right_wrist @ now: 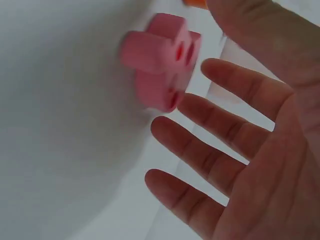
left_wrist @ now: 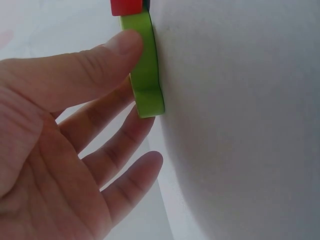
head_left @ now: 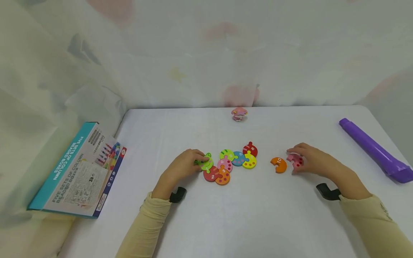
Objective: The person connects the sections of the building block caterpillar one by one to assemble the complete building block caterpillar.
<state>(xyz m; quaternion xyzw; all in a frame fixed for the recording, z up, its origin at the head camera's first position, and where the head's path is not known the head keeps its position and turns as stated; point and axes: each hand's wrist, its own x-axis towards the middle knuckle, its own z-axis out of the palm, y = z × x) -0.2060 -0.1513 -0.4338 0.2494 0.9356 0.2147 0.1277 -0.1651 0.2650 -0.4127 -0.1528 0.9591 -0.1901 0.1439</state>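
In the head view, my left hand [head_left: 184, 165] pinches the green caterpillar-head puzzle piece [head_left: 207, 164] at its left edge. The left wrist view shows the thumb pressed on that green piece [left_wrist: 144, 65], fingers behind it. From the head runs a curving row of joined round pieces: red [head_left: 209, 174], orange [head_left: 222, 178], pink, green, blue, yellow [head_left: 249, 163] and red [head_left: 250, 148]. Over on the right, my right hand [head_left: 317, 163] is around a loose pink puzzle piece [head_left: 298, 161]. Its fingers stretch out loosely beside the pink piece [right_wrist: 162, 60] in the right wrist view.
A loose orange puzzle piece [head_left: 281, 165] lies just left of the pink one. At the table's back edge stands a small pink figurine [head_left: 239, 114]. A purple tube [head_left: 374, 148] lies at the right, and a beaded-boxes carton [head_left: 77, 175] at the left.
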